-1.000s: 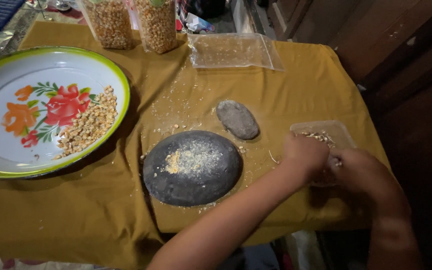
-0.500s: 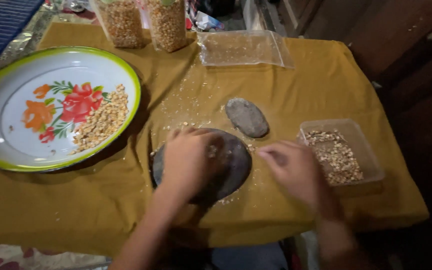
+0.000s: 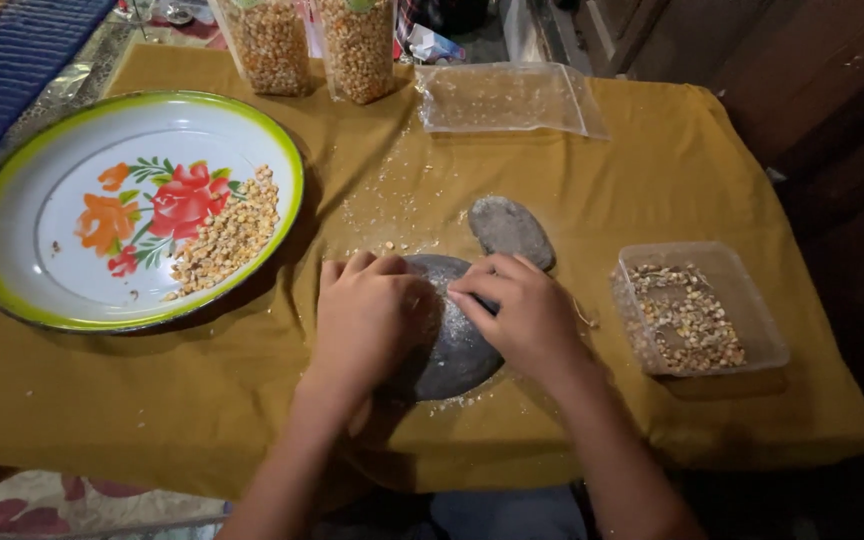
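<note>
**Both hands now down on the grinding stone**

A second ago the left hand (image 3: 364, 318) and the right hand (image 3: 524, 312) were over at the clear plastic tub (image 3: 697, 318) near the right edge of the tabletop; half a second ago they had come back to the middle. Now both lie palm-down on the dark round grinding stone (image 3: 452, 345), which sits at the centre of the tabletop toward the near edge. The pale ground meal that showed on the stone before is mostly hidden under the hands, so the work has passed from fetching grain to handling what lies on the stone.

The fingers of both hands are flat and held close together, pressed on the stone's top; they pinch nothing that can be seen.

The small oval hand stone (image 3: 510, 230) lies just beyond the big one, untouched. The tub holds mixed kernels and husk. At the far edge stand two tall clear bags of kernels (image 3: 312, 45), and beside them a flat clear zip bag (image 3: 507, 98). The flowered enamel tray (image 3: 22, 170) with a green rim sits at the left, kernels heaped in it.
</note>
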